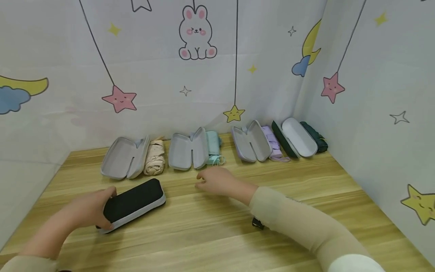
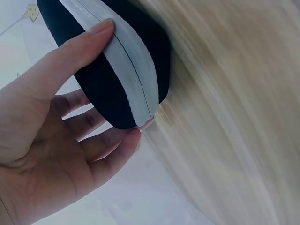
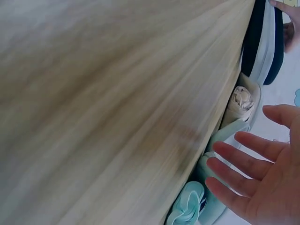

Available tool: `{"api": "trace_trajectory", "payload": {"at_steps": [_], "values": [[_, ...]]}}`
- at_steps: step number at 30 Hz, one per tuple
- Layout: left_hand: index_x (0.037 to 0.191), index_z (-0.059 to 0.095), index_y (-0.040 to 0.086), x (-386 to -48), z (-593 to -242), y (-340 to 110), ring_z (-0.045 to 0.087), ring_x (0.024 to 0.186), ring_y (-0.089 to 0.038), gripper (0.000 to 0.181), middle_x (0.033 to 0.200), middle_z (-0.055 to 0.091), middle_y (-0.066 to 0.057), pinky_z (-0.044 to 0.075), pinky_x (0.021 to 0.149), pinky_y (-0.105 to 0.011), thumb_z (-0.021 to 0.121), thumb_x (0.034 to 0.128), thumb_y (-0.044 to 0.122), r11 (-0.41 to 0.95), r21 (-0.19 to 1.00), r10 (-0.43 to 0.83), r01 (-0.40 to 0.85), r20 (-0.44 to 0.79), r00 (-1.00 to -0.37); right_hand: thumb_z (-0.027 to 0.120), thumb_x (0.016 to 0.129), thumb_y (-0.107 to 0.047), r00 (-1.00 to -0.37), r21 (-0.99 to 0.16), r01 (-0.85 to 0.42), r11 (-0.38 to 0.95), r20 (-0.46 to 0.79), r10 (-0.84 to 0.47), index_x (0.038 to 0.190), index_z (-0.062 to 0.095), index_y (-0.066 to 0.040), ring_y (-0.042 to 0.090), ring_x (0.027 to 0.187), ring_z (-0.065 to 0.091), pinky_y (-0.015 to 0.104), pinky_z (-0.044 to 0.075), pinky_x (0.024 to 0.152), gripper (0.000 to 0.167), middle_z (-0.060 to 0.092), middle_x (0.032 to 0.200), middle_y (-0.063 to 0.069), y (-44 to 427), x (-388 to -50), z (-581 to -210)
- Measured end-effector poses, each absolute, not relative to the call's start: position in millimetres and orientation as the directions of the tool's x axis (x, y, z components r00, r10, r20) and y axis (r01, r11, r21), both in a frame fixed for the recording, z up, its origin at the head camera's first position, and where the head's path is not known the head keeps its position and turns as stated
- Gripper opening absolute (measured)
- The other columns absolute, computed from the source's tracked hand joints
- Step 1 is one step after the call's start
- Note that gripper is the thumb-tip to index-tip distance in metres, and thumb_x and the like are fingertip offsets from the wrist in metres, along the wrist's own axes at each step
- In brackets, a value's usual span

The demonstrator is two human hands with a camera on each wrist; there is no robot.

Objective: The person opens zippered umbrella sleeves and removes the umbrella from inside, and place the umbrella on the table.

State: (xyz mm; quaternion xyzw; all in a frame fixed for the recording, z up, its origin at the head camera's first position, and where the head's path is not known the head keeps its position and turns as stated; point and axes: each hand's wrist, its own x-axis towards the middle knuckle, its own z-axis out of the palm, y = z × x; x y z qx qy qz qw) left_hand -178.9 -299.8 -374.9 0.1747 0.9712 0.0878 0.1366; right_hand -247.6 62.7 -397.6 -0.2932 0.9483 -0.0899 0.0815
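Observation:
My left hand [image 1: 90,207] grips the near left end of a closed black zip case [image 1: 134,200] with a pale grey zipper band along its side. In the left wrist view the thumb lies across the zipper band [image 2: 133,70] and the fingers curl round the far side. My right hand [image 1: 217,181] holds nothing. Its fingers are spread and loosely bent in the right wrist view, above the table. Nearest to it is a mint rolled bundle with a cord [image 1: 213,147], like a folded compact umbrella, beside an open grey-lined case [image 1: 181,151].
Along the back wall stand more open grey-lined cases: one at the left [image 1: 119,158] beside a beige roll [image 1: 155,158], one lilac-edged [image 1: 244,145] beside a purple roll [image 1: 272,141], and one dark green [image 1: 299,138] beside a dark green roll [image 1: 314,136]. Printed cloth walls [image 1: 374,151] border the wooden table [image 1: 204,234].

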Motion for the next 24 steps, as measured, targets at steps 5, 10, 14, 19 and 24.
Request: {"api": "trace_trajectory", "payload": {"at_steps": [5,10,14,19,24], "values": [[0.104,0.049,0.005,-185,-375,-285,0.054,0.079,-0.016,0.074,0.093,0.06,-0.001,0.046,0.068,-0.038,0.095,0.0535,0.034,0.912,0.241,0.39,0.333,-0.251,-0.886,0.055,0.097,-0.046,-0.801,-0.209,-0.563,0.8,-0.104,-0.59,0.128,0.064,-0.017,0.017,0.113,0.06,0.035,0.047,0.093,0.044,0.064,0.125,-0.004,55,-246,-399],[0.103,0.049,0.006,-189,-377,-270,0.054,0.08,-0.016,0.073,0.094,0.059,-0.001,0.046,0.069,-0.039,0.095,0.0537,0.034,0.9,0.253,0.415,0.356,-0.244,-0.876,0.056,0.094,-0.051,-0.764,-0.206,-0.616,0.76,-0.081,-0.641,0.133,0.06,-0.017,0.017,0.114,0.059,0.035,0.046,0.094,0.052,0.062,0.128,-0.004,50,-243,-399],[0.107,0.05,0.004,-193,-377,-256,0.056,0.082,-0.018,0.076,0.097,0.06,-0.003,0.047,0.071,-0.041,0.095,0.0539,0.034,0.889,0.262,0.436,0.375,-0.238,-0.868,0.057,0.092,-0.057,-0.744,-0.203,-0.645,0.737,-0.054,-0.666,0.141,0.052,-0.016,0.02,0.12,0.055,0.036,0.045,0.097,0.063,0.057,0.135,0.0,48,-239,-396],[0.11,0.051,0.004,-197,-376,-240,0.056,0.082,-0.018,0.077,0.098,0.061,-0.004,0.048,0.071,-0.041,0.095,0.0541,0.034,0.877,0.257,0.464,0.406,-0.231,-0.855,0.058,0.087,-0.065,-0.736,-0.194,-0.658,0.728,-0.042,-0.676,0.147,0.043,-0.017,0.022,0.125,0.051,0.037,0.043,0.1,0.079,0.051,0.141,0.003,46,-237,-394],[0.108,0.051,0.005,-200,-375,-224,0.055,0.079,-0.017,0.074,0.097,0.06,-0.002,0.047,0.07,-0.04,0.095,0.0552,0.032,0.865,0.257,0.486,0.43,-0.221,-0.846,0.061,0.084,-0.067,-0.728,-0.173,-0.672,0.72,-0.022,-0.685,0.147,0.043,-0.017,0.022,0.123,0.052,0.037,0.044,0.098,0.083,0.051,0.138,0.003,46,-236,-394]]}}
